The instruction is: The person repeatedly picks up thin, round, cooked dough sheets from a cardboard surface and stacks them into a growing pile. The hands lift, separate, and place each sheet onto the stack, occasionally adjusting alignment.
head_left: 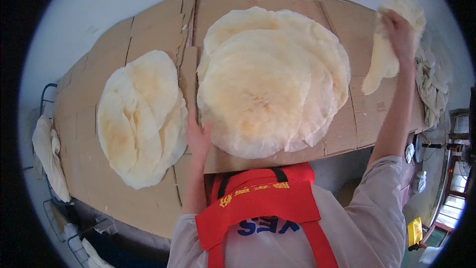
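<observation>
Two piles of thin, pale, round flatbreads with light brown patches lie on cardboard. The larger pile [258, 84] is in the middle, its sheets overlapping unevenly. At the left, the smaller pile [141, 119] has folded, wrinkled sheets. My left hand [199, 136] is between the two piles, fingers apart, near the left edge of the big one; whether it touches the bread I cannot tell. Stretched out to the far right, my right hand [400, 32] grips a crumpled flatbread [382, 62]. That bread hangs down in a narrow tail, and its upper part is blurred by motion.
Flattened cardboard [84, 134] with seams and raised edges covers the table. A bunched pale cloth [432, 82] lies at its right end, and a white cloth bundle [48, 156] hangs on a metal frame at the left. A yellow item [414, 232] is low at the right.
</observation>
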The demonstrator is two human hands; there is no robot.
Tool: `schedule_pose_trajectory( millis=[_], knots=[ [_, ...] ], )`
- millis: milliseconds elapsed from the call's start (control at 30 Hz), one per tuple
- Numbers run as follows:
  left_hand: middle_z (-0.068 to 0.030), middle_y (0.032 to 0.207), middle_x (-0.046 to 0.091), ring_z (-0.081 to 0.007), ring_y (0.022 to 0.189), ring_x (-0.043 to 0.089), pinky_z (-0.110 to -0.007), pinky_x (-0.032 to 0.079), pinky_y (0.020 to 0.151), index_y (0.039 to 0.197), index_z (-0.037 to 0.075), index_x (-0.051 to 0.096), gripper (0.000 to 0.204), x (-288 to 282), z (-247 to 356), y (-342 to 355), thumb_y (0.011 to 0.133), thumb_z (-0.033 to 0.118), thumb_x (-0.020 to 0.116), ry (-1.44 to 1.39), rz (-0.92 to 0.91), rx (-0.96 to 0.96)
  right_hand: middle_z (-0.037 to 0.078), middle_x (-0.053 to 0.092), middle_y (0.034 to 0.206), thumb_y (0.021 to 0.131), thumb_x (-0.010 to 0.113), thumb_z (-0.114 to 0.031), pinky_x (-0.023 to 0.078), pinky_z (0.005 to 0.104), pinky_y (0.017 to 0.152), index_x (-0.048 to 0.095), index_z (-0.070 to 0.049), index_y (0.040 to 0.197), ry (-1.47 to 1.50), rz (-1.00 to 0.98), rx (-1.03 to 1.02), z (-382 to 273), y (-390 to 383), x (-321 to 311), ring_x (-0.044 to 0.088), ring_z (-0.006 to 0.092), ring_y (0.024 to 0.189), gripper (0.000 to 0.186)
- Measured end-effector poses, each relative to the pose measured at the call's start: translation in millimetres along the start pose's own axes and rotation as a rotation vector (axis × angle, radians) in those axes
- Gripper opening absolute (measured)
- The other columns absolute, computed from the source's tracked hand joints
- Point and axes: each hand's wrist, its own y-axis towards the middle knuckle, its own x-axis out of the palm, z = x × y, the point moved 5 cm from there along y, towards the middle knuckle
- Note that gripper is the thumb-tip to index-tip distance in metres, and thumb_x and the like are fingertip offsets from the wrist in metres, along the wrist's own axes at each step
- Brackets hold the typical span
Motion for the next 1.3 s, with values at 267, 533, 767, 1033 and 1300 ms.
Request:
schedule_pose_trajectory(
  millis=[267, 533, 767, 1033, 1300],
  knots=[
    [-0.0106, 0.102, 0.054, -0.0198, 0.087, 0.057, -0.033, 0.048, 0.074, 0.109, 0.002, 0.048, 0.031, 62, 18, -43, 0.089, 0.025, 0.045, -1.592, -0.441, -0.959, 0.011, 0.059, 0.076, 0.073, 0.049, -0.009, 0.047, 0.0409, 0.060, 0.058, -0.008, 0.083, 0.138, -0.742, -0.642, -204, -242, 167, 0.060, 0.0268, 0.073, 0.014],
    [-0.0061, 0.070, 0.059, -0.0184, 0.064, 0.061, -0.031, 0.053, 0.062, 0.086, 0.003, 0.054, 0.013, 65, -9, -65, 0.085, 0.015, 0.049, -1.681, -0.412, -0.973, 0.016, 0.058, 0.092, 0.075, 0.056, -0.028, 0.045, 0.0394, 0.074, 0.056, -0.006, 0.099, 0.463, -1.070, -0.589, -207, -306, 182, 0.056, 0.0314, 0.087, 0.033],
    [-0.0058, 0.068, 0.057, -0.0162, 0.058, 0.058, -0.027, 0.050, 0.051, 0.086, 0.003, 0.053, 0.009, 70, -13, -50, 0.083, 0.008, 0.046, -1.427, -0.462, -0.969, 0.015, 0.057, 0.098, 0.075, 0.058, -0.031, 0.044, 0.0399, 0.077, 0.049, -0.007, 0.111, 0.639, -0.625, -0.295, -235, -304, 201, 0.054, 0.0315, 0.092, 0.044],
    [-0.0011, 0.064, 0.053, -0.0098, 0.048, 0.048, -0.025, 0.041, 0.044, 0.079, 0.005, 0.055, 0.006, 78, -8, -28, 0.080, 0.011, 0.056, -1.113, -0.382, -0.942, 0.013, 0.061, 0.082, 0.075, 0.052, -0.011, 0.047, 0.0383, 0.062, 0.055, -0.001, 0.094, 0.284, -0.711, -0.218, -245, -314, 237, 0.060, 0.0273, 0.072, 0.022],
    [0.0007, 0.059, 0.052, -0.0094, 0.048, 0.048, -0.025, 0.037, 0.043, 0.073, 0.006, 0.054, 0.010, 69, -49, -16, 0.079, 0.014, 0.059, -1.193, -0.378, -1.002, 0.006, 0.061, 0.070, 0.073, 0.060, -0.012, 0.046, 0.0244, 0.053, 0.060, 0.002, 0.078, 1.132, -0.624, 0.603, -68, -194, 220, 0.057, 0.0128, 0.058, 0.014]
  ],
)
